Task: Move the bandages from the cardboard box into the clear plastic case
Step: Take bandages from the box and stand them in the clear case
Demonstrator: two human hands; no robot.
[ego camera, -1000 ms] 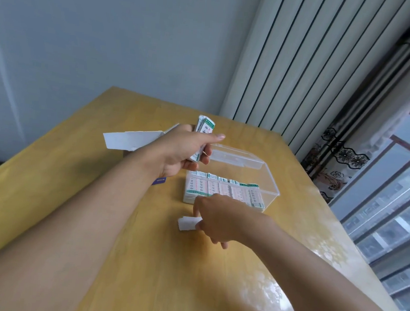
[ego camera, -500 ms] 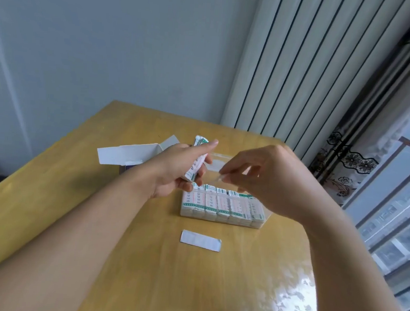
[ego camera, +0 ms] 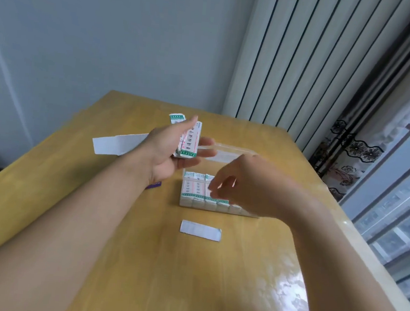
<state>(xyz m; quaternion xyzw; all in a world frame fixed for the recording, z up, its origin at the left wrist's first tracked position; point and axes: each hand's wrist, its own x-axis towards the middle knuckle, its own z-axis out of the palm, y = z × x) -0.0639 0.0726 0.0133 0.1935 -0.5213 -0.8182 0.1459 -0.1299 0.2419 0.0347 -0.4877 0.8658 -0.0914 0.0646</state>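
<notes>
The left hand holds a small stack of white, green-edged paper-wrapped bandages, thumb on top and fingers beneath, above the glossy yellow wooden table. The right hand hovers over the clear rectangular plastic case, fingers loosely curled; whether they pinch anything cannot be told. Neat rows of bandage stacks fill the case. The white cardboard box flap juts out behind the left wrist. One flat white strip lies near the case.
</notes>
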